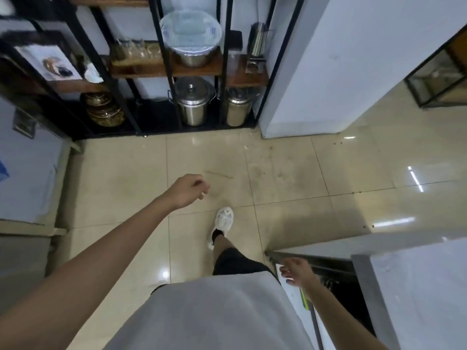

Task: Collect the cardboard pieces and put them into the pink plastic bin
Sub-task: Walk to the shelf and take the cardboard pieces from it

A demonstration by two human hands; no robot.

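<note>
both hands are empty: the left hand (pixel 188 189) is loosely curled, the right hand (pixel 294 272) half open. no cardboard or pink bin shows, so look around the shiny beige tile floor (pixel 290 178) first.

Head cam, looks steeply down at floor (pixel 278 173), shelves (pixel 156 69) ahead.

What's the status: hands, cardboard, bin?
Left hand loosely curled, empty, out over the floor. Right hand open, empty, by the counter. No cardboard or pink bin in view. Path ahead clear up to the shelf rack.
</note>
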